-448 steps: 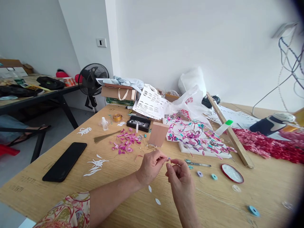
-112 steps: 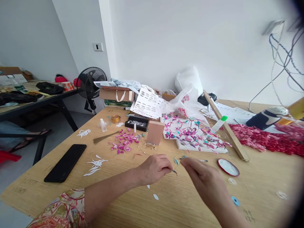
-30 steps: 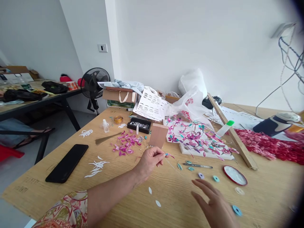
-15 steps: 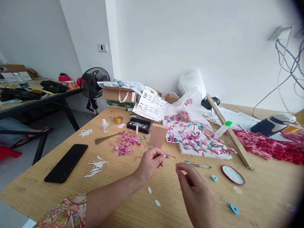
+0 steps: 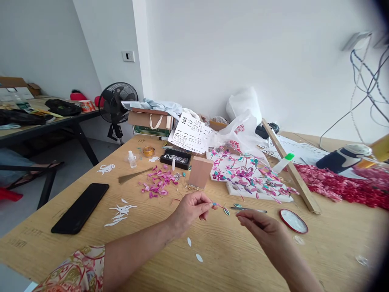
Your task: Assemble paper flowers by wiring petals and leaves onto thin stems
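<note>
My left hand (image 5: pixel 194 209) is closed in a pinch on a thin stem wrapped with blue thread (image 5: pixel 214 204). From the stem's right end, a small teal-and-white leaf (image 5: pixel 226 211) hangs over the table. To the right, my right hand (image 5: pixel 258 225) has its thumb and forefinger pressed together, slightly apart from that leaf. Whatever lies between those fingertips is too small to make out. Just behind the right fingertips lie a pen-like tool (image 5: pixel 255 210) and another teal leaf (image 5: pixel 237 205). Two white paper leaves (image 5: pixel 199 257) rest on the tabletop below my hands.
Pink petals (image 5: pixel 158 181), a wooden block (image 5: pixel 200 172) and a black tray (image 5: pixel 175 159) stand beyond my left hand. Pink flowers cover white foam (image 5: pixel 258 195). A red-rimmed dish (image 5: pixel 293 221) and wooden bar (image 5: pixel 291 170) are right; a black phone (image 5: pixel 80 209) is left.
My right hand has swung forward and flattened, its forearm now covering where the blue thread spools lay. The teal leaf on the stem now shows its face. My left hand stays pinched.
</note>
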Motion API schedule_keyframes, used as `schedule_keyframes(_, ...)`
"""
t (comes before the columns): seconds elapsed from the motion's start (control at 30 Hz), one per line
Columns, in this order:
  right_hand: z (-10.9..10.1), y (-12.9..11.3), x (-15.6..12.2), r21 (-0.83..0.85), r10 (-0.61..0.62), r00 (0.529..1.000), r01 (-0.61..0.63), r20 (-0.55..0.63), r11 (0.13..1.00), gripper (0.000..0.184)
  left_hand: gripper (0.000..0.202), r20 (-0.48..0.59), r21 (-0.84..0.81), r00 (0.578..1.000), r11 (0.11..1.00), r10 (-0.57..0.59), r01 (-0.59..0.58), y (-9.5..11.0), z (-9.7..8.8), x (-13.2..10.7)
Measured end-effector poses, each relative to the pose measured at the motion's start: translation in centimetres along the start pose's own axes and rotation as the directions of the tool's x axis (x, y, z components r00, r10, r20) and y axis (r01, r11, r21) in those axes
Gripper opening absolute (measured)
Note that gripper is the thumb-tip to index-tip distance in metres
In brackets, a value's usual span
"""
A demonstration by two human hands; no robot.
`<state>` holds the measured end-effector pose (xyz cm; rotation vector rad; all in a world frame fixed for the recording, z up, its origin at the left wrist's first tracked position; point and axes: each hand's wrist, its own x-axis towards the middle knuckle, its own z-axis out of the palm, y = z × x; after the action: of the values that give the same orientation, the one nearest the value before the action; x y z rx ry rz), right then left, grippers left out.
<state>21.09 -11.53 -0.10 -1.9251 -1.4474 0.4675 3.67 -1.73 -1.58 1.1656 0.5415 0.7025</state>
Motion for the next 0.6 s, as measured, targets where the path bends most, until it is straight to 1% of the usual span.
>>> schedule_keyframes(0.07, -1.1, 0.9, 0.4, -0.08, -0.013, 1.0, 0.014, 0.011, 0.997, 0.025, 0.021, 0.005, -0.035, 1.0, 0.999, -0.028, 0.029, 0.0, 0.0, -0.1)
schedule_keyframes(0.13, -1.9, 1.4, 0.6, -0.172, -0.022, 1.0, 0.019, -0.016, 0.985, 0.023, 0.021, 0.0, -0.043, 1.0, 0.999, -0.031, 0.031, 0.0, 0.0, -0.1)
schedule_keyframes(0.2, -2.4, 1.4, 0.2, -0.252, -0.034, 0.996, 0.012, -0.085, 0.968, 0.021, 0.021, -0.024, -0.03, 0.999, 0.999, -0.025, 0.024, -0.1, 0.1, 0.0)
schedule_keyframes(0.27, -2.2, 0.5, -0.8, -0.263, -0.054, 0.984, 0.007, -0.172, 0.965, 0.019, 0.021, -0.062, 0.001, 0.998, 1.0, -0.02, 0.02, -0.3, 0.2, 0.2)
schedule_keyframes(0.33, -1.0, -1.1, -2.1, -0.158, -0.063, 0.969, 0.026, -0.237, 0.987, 0.02, 0.021, -0.102, 0.039, 0.995, 0.999, -0.007, 0.011, -0.3, 0.4, 0.4)
schedule_keyframes(0.37, -0.1, -2.0, -2.7, -0.059, -0.071, 0.966, 0.059, -0.248, 0.997, 0.021, 0.02, -0.116, 0.06, 0.993, 0.998, 0.004, 0.003, -0.3, 0.5, 0.4)
schedule_keyframes(0.43, 2.2, -3.4, -3.2, 0.133, -0.048, 0.968, 0.082, -0.245, 0.988, 0.023, 0.018, -0.132, 0.097, 0.991, 0.995, 0.025, -0.013, -0.2, 0.7, 0.5)
schedule_keyframes(0.5, 4.4, -4.2, -2.9, 0.269, -0.01, 0.97, 0.078, -0.244, 0.96, 0.021, 0.017, -0.131, 0.13, 0.99, 0.991, 0.046, -0.029, -0.1, 0.9, 0.4)
schedule_keyframes(0.6, 6.6, -4.0, -1.3, 0.469, 0.116, 0.975, -0.014, -0.189, 0.883, 0.022, 0.016, -0.126, 0.145, 0.989, 0.987, 0.083, -0.064, 0.0, 1.0, 0.3)
